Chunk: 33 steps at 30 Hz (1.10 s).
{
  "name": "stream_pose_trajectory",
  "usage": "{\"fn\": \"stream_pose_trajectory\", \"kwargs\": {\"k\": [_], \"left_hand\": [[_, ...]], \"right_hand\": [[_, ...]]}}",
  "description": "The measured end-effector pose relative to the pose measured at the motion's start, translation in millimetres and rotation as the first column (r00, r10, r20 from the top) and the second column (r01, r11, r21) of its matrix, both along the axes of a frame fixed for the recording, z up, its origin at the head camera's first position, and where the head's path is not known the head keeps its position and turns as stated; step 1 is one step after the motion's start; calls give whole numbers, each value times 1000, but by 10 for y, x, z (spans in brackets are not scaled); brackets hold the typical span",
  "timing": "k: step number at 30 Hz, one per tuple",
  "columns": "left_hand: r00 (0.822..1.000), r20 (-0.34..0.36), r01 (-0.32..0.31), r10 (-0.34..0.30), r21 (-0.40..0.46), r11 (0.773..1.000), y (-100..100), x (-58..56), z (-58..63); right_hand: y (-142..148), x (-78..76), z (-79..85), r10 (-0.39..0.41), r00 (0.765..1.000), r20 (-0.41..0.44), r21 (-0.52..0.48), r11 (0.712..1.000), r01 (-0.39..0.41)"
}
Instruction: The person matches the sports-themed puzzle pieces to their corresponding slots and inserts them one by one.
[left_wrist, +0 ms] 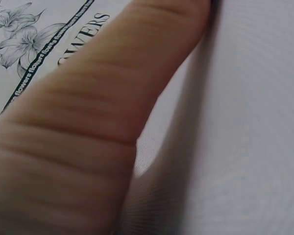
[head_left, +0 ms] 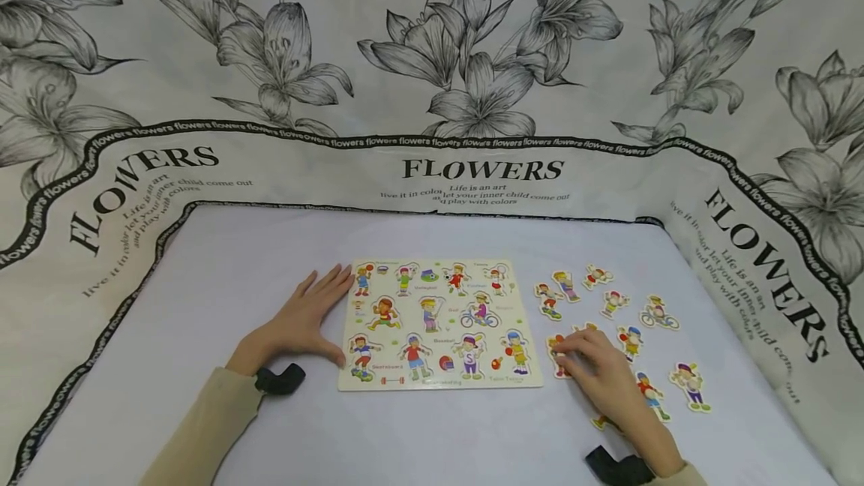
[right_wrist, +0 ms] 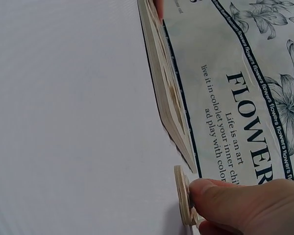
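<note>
A pale puzzle board (head_left: 390, 342) with colourful sports figures lies flat on the table. Along its left edge my left hand (head_left: 304, 321) rests with spread fingers, the fingertips and thumb at the edge. To the right of the board, my right hand (head_left: 601, 377) pinches a small figure puzzle piece (head_left: 556, 351) between thumb and fingers, low over the table. The right wrist view shows that wooden puzzle piece (right_wrist: 182, 196) edge-on at the thumb tip, with the board (right_wrist: 161, 93) beyond it. Part of the piece's picture is hidden by the fingers.
Several loose figure pieces lie right of the board, among them a cyclist piece (head_left: 658, 313), a piece with a purple cap (head_left: 691, 387) and a skateboarder piece (head_left: 549, 301). Some lie partly under my right hand. A flower-printed cloth (head_left: 482, 193) stands behind the white table (head_left: 270, 433).
</note>
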<state>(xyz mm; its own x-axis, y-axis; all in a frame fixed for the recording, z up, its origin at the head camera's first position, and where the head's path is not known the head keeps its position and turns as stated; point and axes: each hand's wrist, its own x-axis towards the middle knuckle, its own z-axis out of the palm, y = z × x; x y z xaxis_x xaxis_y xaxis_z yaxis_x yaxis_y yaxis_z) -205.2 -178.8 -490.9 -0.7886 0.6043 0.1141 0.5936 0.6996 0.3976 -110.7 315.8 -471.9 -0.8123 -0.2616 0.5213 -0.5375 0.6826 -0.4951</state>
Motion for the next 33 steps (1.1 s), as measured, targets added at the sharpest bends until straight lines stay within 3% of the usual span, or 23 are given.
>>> {"fn": "stream_pose_trajectory", "kwargs": {"k": [20,29,33], "left_hand": [[1000,10,17,-17,31,999,-6,-31,8],[1000,7,11,-11,34,999,-1,-14,6],[1000,10,10,-10,37,999,8,-9,21]], "right_hand": [[-57,9,72,0,1000,-8,8,1000,0],[-148,-99,130,47,999,14,34,998,-47],[-233,-155,173,103,994,-27,13,995,-103]]}}
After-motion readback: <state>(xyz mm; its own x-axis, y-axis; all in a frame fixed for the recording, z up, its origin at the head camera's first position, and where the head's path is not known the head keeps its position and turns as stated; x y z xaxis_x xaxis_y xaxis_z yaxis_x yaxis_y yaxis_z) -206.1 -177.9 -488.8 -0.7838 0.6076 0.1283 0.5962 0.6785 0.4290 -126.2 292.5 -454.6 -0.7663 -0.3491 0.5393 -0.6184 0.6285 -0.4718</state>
